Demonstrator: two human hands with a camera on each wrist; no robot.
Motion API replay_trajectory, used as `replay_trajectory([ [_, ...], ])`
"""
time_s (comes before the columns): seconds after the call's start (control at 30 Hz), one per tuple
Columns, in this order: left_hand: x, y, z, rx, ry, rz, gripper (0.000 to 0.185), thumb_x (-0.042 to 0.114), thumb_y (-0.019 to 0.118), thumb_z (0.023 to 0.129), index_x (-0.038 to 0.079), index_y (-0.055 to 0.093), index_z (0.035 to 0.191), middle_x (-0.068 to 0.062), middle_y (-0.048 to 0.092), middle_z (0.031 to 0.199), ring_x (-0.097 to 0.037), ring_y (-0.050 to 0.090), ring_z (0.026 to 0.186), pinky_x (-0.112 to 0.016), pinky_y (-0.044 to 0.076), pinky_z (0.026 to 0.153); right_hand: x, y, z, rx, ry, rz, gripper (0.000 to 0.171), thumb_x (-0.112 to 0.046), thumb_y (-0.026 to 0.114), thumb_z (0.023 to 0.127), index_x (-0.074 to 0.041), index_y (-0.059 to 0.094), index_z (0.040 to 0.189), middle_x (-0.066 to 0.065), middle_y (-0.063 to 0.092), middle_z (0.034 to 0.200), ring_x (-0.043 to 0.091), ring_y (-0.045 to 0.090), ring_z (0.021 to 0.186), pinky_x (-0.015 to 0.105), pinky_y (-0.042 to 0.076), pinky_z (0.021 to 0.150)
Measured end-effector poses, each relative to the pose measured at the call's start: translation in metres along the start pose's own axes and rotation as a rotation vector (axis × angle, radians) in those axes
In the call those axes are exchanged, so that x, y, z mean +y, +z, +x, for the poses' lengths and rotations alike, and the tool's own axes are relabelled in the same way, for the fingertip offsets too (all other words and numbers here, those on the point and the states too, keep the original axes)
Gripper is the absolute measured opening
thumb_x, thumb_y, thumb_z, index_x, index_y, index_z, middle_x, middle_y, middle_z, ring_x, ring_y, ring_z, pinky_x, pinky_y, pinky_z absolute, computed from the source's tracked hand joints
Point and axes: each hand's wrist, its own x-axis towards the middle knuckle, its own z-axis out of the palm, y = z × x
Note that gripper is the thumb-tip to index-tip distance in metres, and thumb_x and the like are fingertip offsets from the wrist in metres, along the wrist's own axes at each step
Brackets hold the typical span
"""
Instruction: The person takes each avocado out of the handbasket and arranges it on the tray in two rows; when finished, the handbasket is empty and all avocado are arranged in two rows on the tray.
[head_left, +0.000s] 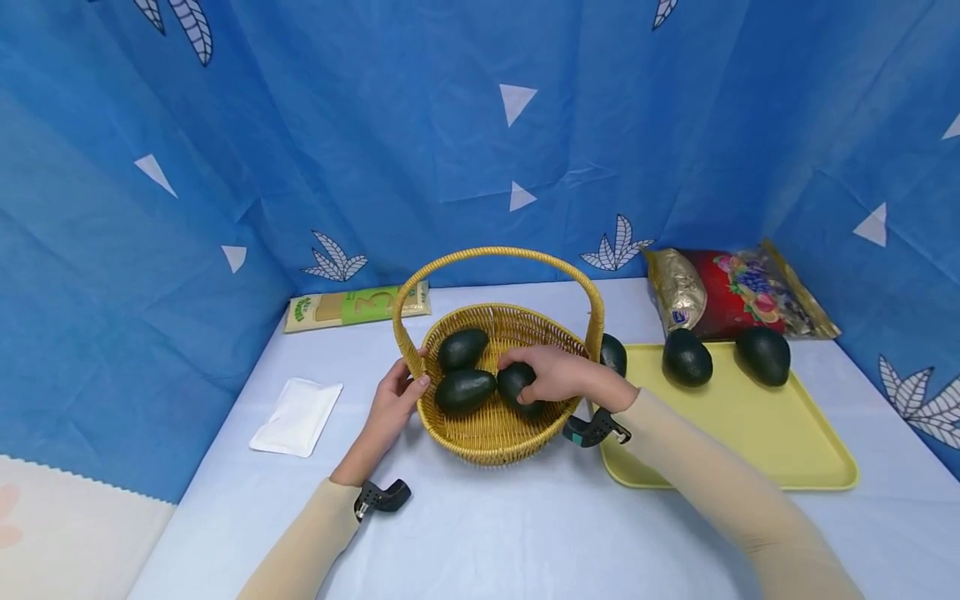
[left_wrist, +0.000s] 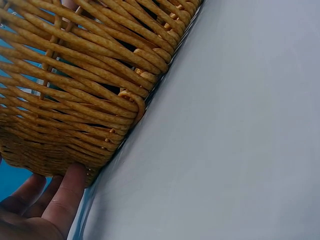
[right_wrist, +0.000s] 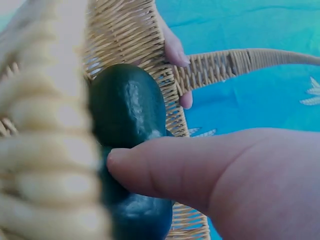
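A yellow wicker basket (head_left: pixel 487 454) with a tall arched handle stands mid-table. My left hand (head_left: pixel 393 402) grips its rim at the left foot of the handle. In the left wrist view its fingers (left_wrist: pixel 67 197) lie against the woven wall (left_wrist: pixel 75 80). Reaching over the right rim, my right hand (head_left: pixel 558 373) holds a dark green avocado (head_left: pixel 516 385) inside the basket. The right wrist view shows the thumb (right_wrist: pixel 160 162) across this avocado (right_wrist: pixel 142 217). Two more avocados, one behind (head_left: pixel 462 348) and one in front (head_left: pixel 465 392), lie at the basket's left side.
A yellow tray (head_left: pixel 735 442) lies to the right, with avocados (head_left: pixel 687 358) along its far side; one (head_left: pixel 613 354) is partly hidden behind the basket handle. A red and gold bag (head_left: pixel 742 292), a noodle packet (head_left: pixel 352 307) and a white sachet (head_left: pixel 297 417) lie around.
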Motion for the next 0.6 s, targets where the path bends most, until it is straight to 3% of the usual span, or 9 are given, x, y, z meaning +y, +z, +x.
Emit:
replay_trajectory([
  [0.2, 0.0, 0.0, 0.001, 0.011, -0.006, 0.013, 0.05, 0.013, 0.058, 0.102, 0.007, 0.046, 0.15, -0.023, 0.049, 0.152, -0.042, 0.053, 0.135, -0.017, 0.055, 0.088, 0.009, 0.006, -0.004, 0.029, -0.017, 0.119, 0.061, -0.012, 0.076, 0.088, -0.015, 0.055, 0.145, 0.014, 0.056, 0.147, 0.033, 0.055, 0.13, 0.047, 0.052, 0.102],
  [0.47, 0.002, 0.001, -0.001, 0.013, -0.014, 0.008, 0.05, 0.012, 0.058, 0.102, 0.007, 0.046, 0.15, -0.022, 0.048, 0.153, -0.042, 0.052, 0.138, -0.017, 0.054, 0.09, 0.013, 0.008, -0.003, 0.071, -0.002, 0.196, 0.061, -0.009, 0.076, 0.086, -0.016, 0.058, 0.144, 0.013, 0.056, 0.148, 0.034, 0.053, 0.132, 0.049, 0.051, 0.103],
  [0.6, 0.001, 0.001, -0.001, 0.008, -0.008, 0.01, 0.05, 0.013, 0.057, 0.103, 0.007, 0.046, 0.151, -0.022, 0.047, 0.154, -0.042, 0.051, 0.138, -0.019, 0.054, 0.091, 0.016, 0.007, -0.003, 0.132, -0.014, 0.266, 0.061, -0.008, 0.076, 0.085, -0.014, 0.059, 0.143, 0.015, 0.055, 0.148, 0.033, 0.059, 0.12, 0.044, 0.056, 0.091],
])
